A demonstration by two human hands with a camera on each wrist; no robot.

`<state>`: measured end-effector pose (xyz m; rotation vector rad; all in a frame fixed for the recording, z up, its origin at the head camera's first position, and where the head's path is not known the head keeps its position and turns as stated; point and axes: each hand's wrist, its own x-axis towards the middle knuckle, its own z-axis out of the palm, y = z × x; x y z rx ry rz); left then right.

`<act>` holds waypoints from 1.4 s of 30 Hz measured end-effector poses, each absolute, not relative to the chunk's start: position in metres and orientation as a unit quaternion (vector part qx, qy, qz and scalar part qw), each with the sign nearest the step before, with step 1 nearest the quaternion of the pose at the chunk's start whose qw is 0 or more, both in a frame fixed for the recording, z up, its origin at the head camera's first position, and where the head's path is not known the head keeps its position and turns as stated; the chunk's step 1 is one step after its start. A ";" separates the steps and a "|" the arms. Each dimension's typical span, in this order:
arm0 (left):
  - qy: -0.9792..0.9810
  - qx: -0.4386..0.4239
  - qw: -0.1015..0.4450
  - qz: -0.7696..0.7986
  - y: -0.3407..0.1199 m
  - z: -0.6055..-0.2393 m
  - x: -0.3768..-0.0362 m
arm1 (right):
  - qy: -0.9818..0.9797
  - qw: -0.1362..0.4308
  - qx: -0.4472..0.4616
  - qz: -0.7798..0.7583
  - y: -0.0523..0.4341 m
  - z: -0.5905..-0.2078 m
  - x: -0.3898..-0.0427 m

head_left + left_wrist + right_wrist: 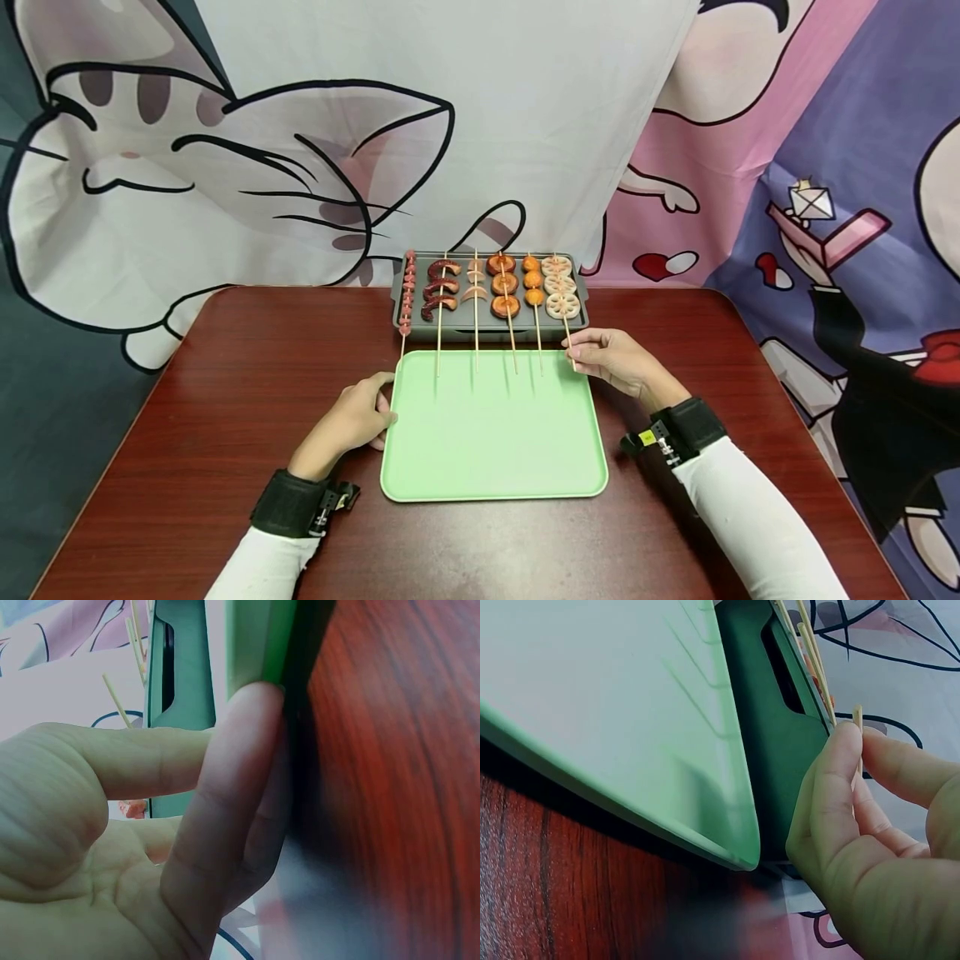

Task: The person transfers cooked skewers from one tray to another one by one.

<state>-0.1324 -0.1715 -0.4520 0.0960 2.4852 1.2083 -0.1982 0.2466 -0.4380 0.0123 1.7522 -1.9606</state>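
My left hand point(360, 414) grips the left edge of a light green tray point(495, 442), thumb on the rim. In the left wrist view, fingers point(232, 750) press against the tray's edge point(251, 637). On the far side, my right hand point(611, 358) pinches the stick end of the lotus root skewer point(558, 285) between thumb and fingertips. The stick tip point(858, 715) pokes up from that pinch in the right wrist view. The lotus slices lie on the dark grill pan point(495, 335), right behind the tray.
Also on the pan are skewers of red sausage pieces point(407, 292), dark curved pieces point(441, 285), pale curved pieces point(476, 293), brown mushroom-like rounds point(505, 284) and orange balls point(532, 280). Their sticks overhang the tray. A brown wooden table point(262, 375) carries everything; printed cloth point(525, 125) hangs behind.
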 end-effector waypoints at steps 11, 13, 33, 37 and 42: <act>0.881 0.041 0.188 0.432 -0.172 -0.452 -0.132 | 0.655 0.252 0.002 -0.713 0.249 -0.438 -0.199; 0.881 0.041 0.188 0.433 -0.171 -0.452 -0.132 | 0.656 0.251 0.004 -0.712 0.250 -0.438 -0.198; 0.881 0.041 0.189 0.432 -0.172 -0.451 -0.132 | 0.705 0.257 -0.008 -0.661 0.252 -0.427 -0.185; 0.881 0.042 0.189 0.432 -0.172 -0.450 -0.132 | 0.707 0.265 -0.015 -0.656 0.252 -0.425 -0.180; 0.881 0.040 0.189 0.432 -0.172 -0.449 -0.132 | 0.703 0.278 -0.027 -0.654 0.252 -0.424 -0.174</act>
